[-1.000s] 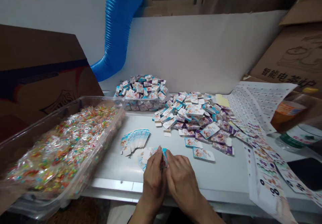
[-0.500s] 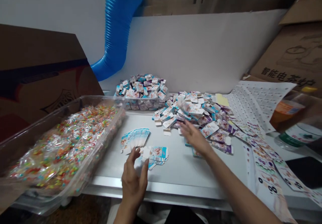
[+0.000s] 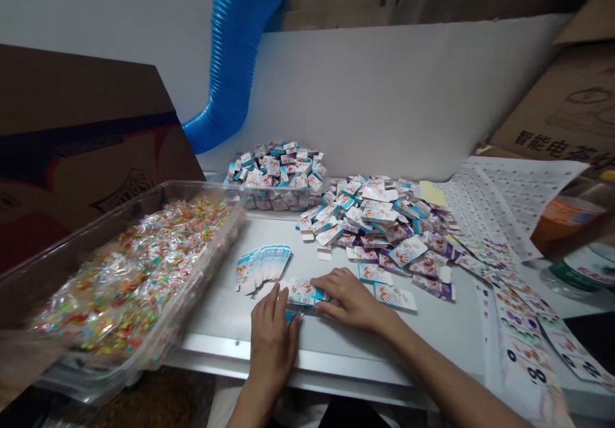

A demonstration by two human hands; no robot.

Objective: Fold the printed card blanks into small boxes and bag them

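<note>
The small stack of flat cartons (image 3: 303, 292) lies on the tabletop (image 3: 221, 316) near its front edge, just beside a fanned row of the same cartons (image 3: 263, 264). The left hand (image 3: 271, 338) rests with stretched fingers against the near side of the stack. Its grip is released, it only steadies. The right hand (image 3: 350, 300) curls its fingers over the top carton from the right, but whether the thumb pinches underneath I cannot tell, because the palm covers it.

To do this well, I judge the left hand should press the stack down while the right draws off one carton only, not two that stick together.

The lower cartons are hidden under both hands. At the right edge a container with an orange label (image 3: 557, 223) is blurred and cut off, and the print on the sticker sheets (image 3: 509, 274) is too small to read.
</note>
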